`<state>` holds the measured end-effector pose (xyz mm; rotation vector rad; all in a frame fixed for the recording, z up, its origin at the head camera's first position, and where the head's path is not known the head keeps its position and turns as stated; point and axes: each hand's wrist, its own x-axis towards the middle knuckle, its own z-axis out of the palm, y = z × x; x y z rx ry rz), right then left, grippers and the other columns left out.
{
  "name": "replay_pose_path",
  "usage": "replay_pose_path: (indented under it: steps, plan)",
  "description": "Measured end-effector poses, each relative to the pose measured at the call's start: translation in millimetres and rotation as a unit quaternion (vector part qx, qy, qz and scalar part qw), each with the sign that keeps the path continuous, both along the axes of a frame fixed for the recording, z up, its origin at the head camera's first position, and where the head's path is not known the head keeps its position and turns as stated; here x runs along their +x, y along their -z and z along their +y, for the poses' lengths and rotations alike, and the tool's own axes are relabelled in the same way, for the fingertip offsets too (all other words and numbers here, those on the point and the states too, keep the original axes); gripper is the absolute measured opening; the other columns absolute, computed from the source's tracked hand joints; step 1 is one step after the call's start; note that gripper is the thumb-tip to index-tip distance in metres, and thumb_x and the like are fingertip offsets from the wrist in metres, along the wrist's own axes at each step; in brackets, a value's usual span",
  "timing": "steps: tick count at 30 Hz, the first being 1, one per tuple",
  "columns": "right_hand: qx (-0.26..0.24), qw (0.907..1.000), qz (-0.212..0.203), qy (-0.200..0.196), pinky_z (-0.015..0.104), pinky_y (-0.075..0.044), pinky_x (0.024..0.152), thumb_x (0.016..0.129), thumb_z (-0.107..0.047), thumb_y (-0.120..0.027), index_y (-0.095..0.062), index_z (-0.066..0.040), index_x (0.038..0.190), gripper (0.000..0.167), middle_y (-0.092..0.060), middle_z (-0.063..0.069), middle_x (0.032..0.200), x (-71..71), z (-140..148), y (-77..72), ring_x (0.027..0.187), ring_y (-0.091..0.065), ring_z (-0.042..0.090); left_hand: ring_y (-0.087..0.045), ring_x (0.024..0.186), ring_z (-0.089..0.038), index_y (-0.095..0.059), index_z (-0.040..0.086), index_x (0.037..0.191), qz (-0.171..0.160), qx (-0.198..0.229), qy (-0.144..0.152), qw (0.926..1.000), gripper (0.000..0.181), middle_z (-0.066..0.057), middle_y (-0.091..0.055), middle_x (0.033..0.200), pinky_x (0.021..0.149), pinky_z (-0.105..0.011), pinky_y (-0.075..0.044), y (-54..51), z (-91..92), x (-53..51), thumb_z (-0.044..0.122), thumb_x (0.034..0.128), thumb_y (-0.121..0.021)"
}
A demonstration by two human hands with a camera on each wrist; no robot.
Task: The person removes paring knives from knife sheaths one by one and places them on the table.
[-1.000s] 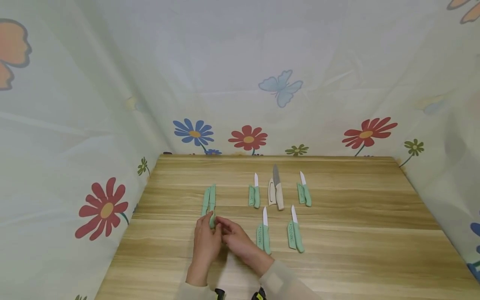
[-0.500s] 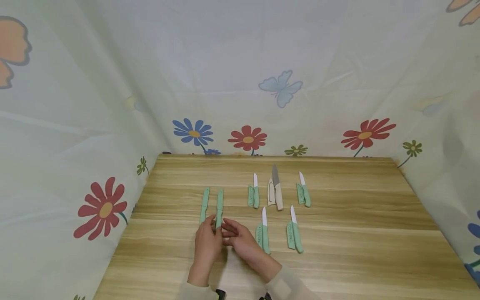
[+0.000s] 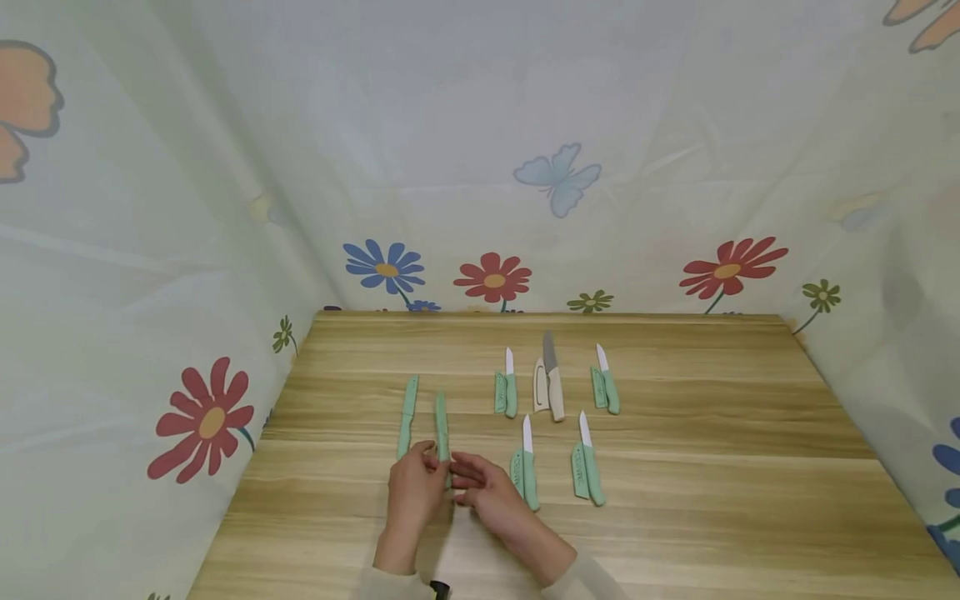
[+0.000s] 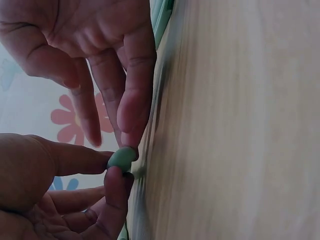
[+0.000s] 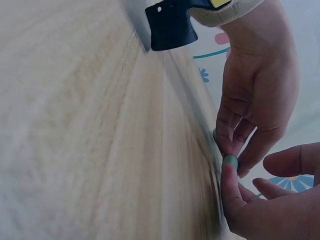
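In the head view, my left hand point(image 3: 415, 490) pinches the handle end of a sheathed green paring knife point(image 3: 442, 421) between thumb and finger. The left wrist view shows the rounded green handle end point(image 4: 121, 159) in that pinch. My right hand point(image 3: 498, 504) is just right of the handle, its fingers extended; in the right wrist view a fingertip point(image 5: 229, 172) touches the handle end. A second sheathed green knife point(image 3: 408, 412) lies on the table to the left, its handle end near my left hand.
On the wooden table point(image 3: 712, 500), several green-handled knives, one of them a paring knife point(image 3: 589, 462), lie bare beside their sheaths. A larger beige-handled knife point(image 3: 553, 383) lies at the back beside its beige sheath point(image 3: 540, 387). A flower-printed curtain point(image 3: 637, 208) surrounds the table.
The held knife has moved right, away from the other sheathed knife, then slightly towards me. My left hand has kept its pinch; my right hand has shifted a little right and nearer.
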<state>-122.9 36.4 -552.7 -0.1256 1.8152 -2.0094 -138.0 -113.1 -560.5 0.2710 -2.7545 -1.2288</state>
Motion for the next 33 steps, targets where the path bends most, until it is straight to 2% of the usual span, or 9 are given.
replay_pose_path:
  steps: [5,9,11,15,18,22,27,33]
  plan:
    - [-0.006,0.9998,-0.002,0.016,0.038,-0.059,0.097,0.088,0.013,-0.055,-0.043,0.011,0.15,0.063,-0.056,0.031,0.145,4.6,6,-0.1,0.127,-0.061,0.038,-0.065,0.076,-0.016,-0.068,-0.005,0.125,-0.006,0.013,0.027,0.9995,0.04,-0.005,-0.073,0.085,0.068,-0.032,-0.054,1.6,1.2,1.6,0.009,0.0888,-0.077]
    - [-0.004,0.9993,0.006,0.037,0.033,-0.059,0.095,0.089,0.011,-0.057,-0.045,0.011,0.148,0.06,-0.058,0.032,0.14,6.8,12,-0.7,0.126,-0.062,0.038,-0.065,0.075,-0.011,-0.068,-0.005,0.127,-0.015,0.054,0.056,0.9969,0.039,-0.006,-0.072,0.087,0.064,-0.025,-0.055,1.7,3.1,1.8,0.007,0.0903,-0.075]
    - [-0.003,0.9989,0.008,0.047,0.029,-0.059,0.093,0.09,0.008,-0.057,-0.045,0.011,0.147,0.059,-0.059,0.032,0.139,7.3,15,-2.0,0.126,-0.062,0.038,-0.067,0.075,-0.011,-0.066,-0.006,0.13,-0.03,0.096,0.071,0.9924,0.04,-0.008,-0.071,0.09,0.062,-0.024,-0.057,1.2,4.2,1.8,0.005,0.0917,-0.074]
    - [0.007,0.9976,0.009,0.068,0.029,-0.06,0.09,0.096,0.001,-0.057,-0.047,0.011,0.147,0.053,-0.06,0.031,0.136,7.1,22,-5.0,0.122,-0.064,0.034,-0.07,0.074,-0.015,-0.061,-0.008,0.135,-0.062,0.173,0.107,0.9771,0.043,-0.012,-0.07,0.095,0.06,-0.026,-0.059,-1.1,6.7,2.8,0.002,0.0943,-0.07]
    - [0.018,0.9961,0.006,0.086,0.033,-0.061,0.09,0.097,-0.001,-0.058,-0.049,0.011,0.145,0.05,-0.062,0.03,0.131,6.8,27,-5.3,0.113,-0.068,0.027,-0.07,0.076,-0.016,-0.062,-0.007,0.135,-0.071,0.19,0.132,0.9703,0.044,-0.013,-0.07,0.098,0.061,-0.026,-0.059,-1.9,9.7,4.4,0.003,0.0942,-0.071]
    - [0.029,0.9929,-0.001,0.115,0.031,-0.062,0.085,0.096,-0.001,-0.06,-0.053,0.012,0.141,0.047,-0.065,0.027,0.122,7.5,33,-3.4,0.101,-0.068,0.018,-0.07,0.079,-0.016,-0.063,-0.004,0.134,-0.079,0.214,0.164,0.9598,0.043,-0.012,-0.07,0.099,0.062,-0.026,-0.061,-1.6,15.6,6.6,0.004,0.0935,-0.073]
    - [0.038,0.9898,-0.004,0.137,0.029,-0.061,0.079,0.097,-0.003,-0.062,-0.058,0.013,0.135,0.041,-0.069,0.026,0.117,7.8,40,-0.5,0.095,-0.067,0.014,-0.07,0.079,-0.016,-0.064,-0.004,0.133,-0.087,0.256,0.185,0.9447,0.041,-0.013,-0.068,0.1,0.065,-0.029,-0.063,-2.3,24.8,9.5,0.002,0.0933,-0.073]
    - [0.046,0.9866,-0.023,0.155,0.025,-0.06,0.075,0.097,-0.005,-0.066,-0.06,0.011,0.132,0.038,-0.069,0.018,0.109,8.5,50,-1.1,0.087,-0.066,0.013,-0.07,0.08,-0.012,-0.064,-0.002,0.133,-0.091,0.27,0.194,0.9387,0.042,-0.01,-0.067,0.1,0.067,-0.029,-0.064,-4.1,35.5,15.0,0.006,0.0932,-0.074]
